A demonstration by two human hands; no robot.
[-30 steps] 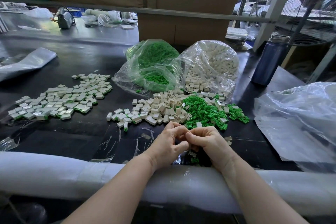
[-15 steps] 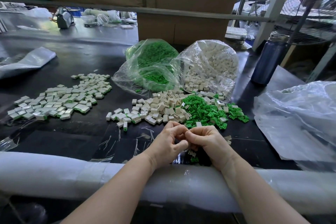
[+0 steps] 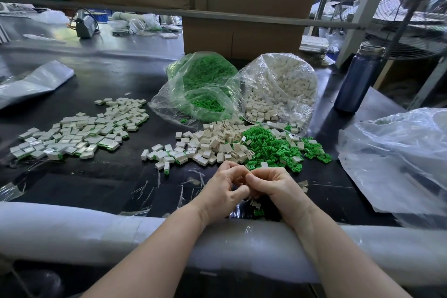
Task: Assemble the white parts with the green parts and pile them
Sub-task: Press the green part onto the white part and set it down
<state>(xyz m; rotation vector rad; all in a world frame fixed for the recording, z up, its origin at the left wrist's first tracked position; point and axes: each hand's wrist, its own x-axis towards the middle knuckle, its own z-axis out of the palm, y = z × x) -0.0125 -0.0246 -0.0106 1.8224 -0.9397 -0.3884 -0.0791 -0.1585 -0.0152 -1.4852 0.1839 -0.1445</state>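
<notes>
Both hands are close together, just past the padded table edge point(image 3: 72, 230). The left hand point(image 3: 223, 192) and the right hand point(image 3: 278, 189) have their fingers curled in tight, tips touching each other. They seem to be pinching a small part between them, but the part itself is hidden, so I cannot tell what it is.

The loose white parts point(image 3: 212, 144) lie in a heap just beyond the hands, touching the heap of loose green parts point(image 3: 271, 147) beside them. Behind sit the bag of green parts point(image 3: 203, 89) and the bag of white parts point(image 3: 280, 87). The finished pile point(image 3: 79, 133) is off to the left, well apart from the hands.

My guess is the hands are pushing two parts together. What could go wrong? The parts are tiny and smooth (easy to lose), so one could pop out and fall among the spare bits point(image 3: 257, 208) under the hands. A green part pushed in crooked might jam. A finished piece dropped short could get mixed in with the loose white ones.
</notes>
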